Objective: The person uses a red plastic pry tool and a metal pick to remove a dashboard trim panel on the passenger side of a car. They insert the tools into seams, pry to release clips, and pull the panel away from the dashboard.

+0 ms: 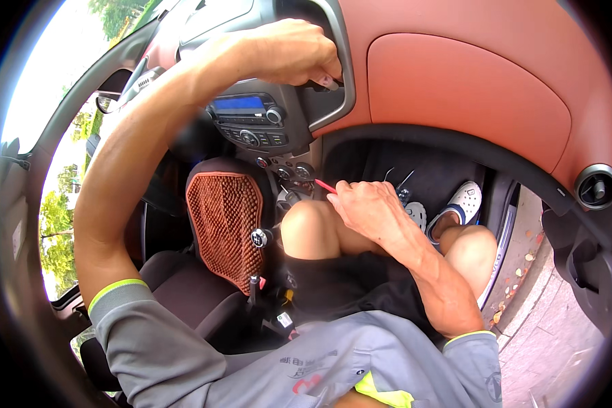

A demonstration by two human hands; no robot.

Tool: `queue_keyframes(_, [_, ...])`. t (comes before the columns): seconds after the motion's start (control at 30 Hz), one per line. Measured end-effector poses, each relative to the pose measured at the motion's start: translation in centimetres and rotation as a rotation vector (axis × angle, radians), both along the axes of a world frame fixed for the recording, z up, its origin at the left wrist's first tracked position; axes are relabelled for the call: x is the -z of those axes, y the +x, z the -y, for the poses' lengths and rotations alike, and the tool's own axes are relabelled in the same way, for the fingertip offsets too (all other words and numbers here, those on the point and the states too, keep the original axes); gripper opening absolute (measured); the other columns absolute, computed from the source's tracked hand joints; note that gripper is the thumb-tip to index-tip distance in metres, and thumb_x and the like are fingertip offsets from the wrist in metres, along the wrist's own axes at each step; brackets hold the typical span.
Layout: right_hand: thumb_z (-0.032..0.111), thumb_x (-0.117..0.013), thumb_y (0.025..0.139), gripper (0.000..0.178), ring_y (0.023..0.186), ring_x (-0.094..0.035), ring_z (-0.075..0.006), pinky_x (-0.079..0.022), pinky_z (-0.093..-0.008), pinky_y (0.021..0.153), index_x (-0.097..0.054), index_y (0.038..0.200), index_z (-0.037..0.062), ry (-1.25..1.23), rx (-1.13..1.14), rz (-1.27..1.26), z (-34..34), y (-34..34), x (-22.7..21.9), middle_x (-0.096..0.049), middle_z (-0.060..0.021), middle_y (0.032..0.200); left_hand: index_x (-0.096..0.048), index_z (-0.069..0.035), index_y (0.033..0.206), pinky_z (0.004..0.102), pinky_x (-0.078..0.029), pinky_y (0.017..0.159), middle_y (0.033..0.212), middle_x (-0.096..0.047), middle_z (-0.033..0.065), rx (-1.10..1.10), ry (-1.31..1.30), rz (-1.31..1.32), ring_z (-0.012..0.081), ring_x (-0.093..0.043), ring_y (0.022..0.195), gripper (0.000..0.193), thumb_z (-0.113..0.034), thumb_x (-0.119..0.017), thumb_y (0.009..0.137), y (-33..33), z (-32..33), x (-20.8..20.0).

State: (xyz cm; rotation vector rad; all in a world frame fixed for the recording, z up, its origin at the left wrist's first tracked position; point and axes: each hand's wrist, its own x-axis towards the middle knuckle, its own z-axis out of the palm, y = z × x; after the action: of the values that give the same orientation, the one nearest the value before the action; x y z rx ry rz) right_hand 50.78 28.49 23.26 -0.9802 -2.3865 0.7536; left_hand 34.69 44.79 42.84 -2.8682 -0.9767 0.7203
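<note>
My left hand reaches up to the centre of the dashboard. Its fingers curl into the recess framed by dark grey dashboard trim; the thumb presses at the lower edge, and the inner side of the grip is partly hidden. Just below and left of that hand is the car radio with its blue display. Over my lap my right hand is closed on a thin red stick-like tool. The tool's tip points left toward the round control knobs low on the console, apart from them.
A gear lever and handbrake stand left of my knees. Beyond them is a seat with a brown beaded cover. Red-brown dashboard panel lies ahead; an air vent is at right. Metal-shafted items lie near my white shoes.
</note>
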Motion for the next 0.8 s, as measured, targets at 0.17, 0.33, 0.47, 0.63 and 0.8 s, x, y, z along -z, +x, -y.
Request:
queue_keyframes(0.17, [0.029, -0.063, 0.1, 0.033, 0.057, -0.067, -0.0396, -0.055, -0.0469, 0.053, -0.062, 0.081, 0.0013, -0.021, 0.076, -0.062, -0.6, -0.4, -0.3, -0.064, -0.0189, 0.061, -0.08, -0.012, 0.107, 0.0408, -0.056, 0.08, 0.089, -0.075, 0.0135, -0.124, -0.01, -0.068, 0.0321, -0.072, 0.087, 0.022, -0.015, -0.074, 0.087, 0.4, -0.1, 0.0])
queue_keyframes(0.33, [0.029, -0.06, 0.104, 0.037, 0.055, -0.065, -0.0354, -0.051, -0.0416, 0.053, -0.061, 0.08, 0.0005, -0.243, 0.195, -0.307, -1.3, -0.7, -1.5, -0.064, -0.0178, 0.06, -0.08, -0.011, 0.108, 0.0404, -0.056, 0.076, 0.087, -0.075, 0.0137, -0.119, -0.016, 0.041, 0.0312, -0.073, 0.081, 0.026, -0.019, -0.078, 0.083, 0.3, -0.3, 0.3])
queue_keyframes(0.47, [0.033, -0.058, 0.106, 0.04, 0.052, -0.062, -0.0189, -0.046, -0.0333, 0.052, -0.063, 0.086, -0.0009, -0.573, 0.259, -0.509, -2.2, -0.2, -2.8, -0.061, -0.0095, 0.056, -0.08, -0.01, 0.108, 0.0396, -0.056, 0.074, 0.085, -0.075, 0.0132, -0.126, -0.074, -0.04, 0.0309, -0.072, 0.079, 0.028, -0.021, -0.079, 0.082, 1.0, -0.7, -0.5])
queue_keyframes(0.63, [0.036, -0.057, 0.107, 0.041, 0.052, -0.056, -0.0088, -0.043, -0.0281, 0.052, -0.069, 0.096, -0.0013, -0.804, 0.303, -0.599, -3.0, 0.1, -4.4, -0.06, -0.0043, 0.056, -0.08, -0.008, 0.101, 0.0392, -0.056, 0.071, 0.08, -0.074, 0.0125, -0.003, -0.083, -0.097, 0.0306, -0.072, 0.078, 0.025, -0.024, -0.079, 0.081, 0.8, -1.1, -0.9])
queue_keyframes(0.8, [0.036, -0.058, 0.106, 0.041, 0.053, -0.056, -0.0077, -0.043, -0.0272, 0.053, -0.069, 0.096, -0.0016, -0.781, 0.275, -0.562, -3.2, -0.5, -4.4, -0.06, -0.0039, 0.056, -0.079, -0.007, 0.086, 0.0395, -0.055, 0.066, 0.074, -0.072, 0.0118, 0.097, -0.034, -0.114, 0.0301, -0.072, 0.074, 0.023, -0.029, -0.08, 0.078, 0.9, -1.6, -1.1])
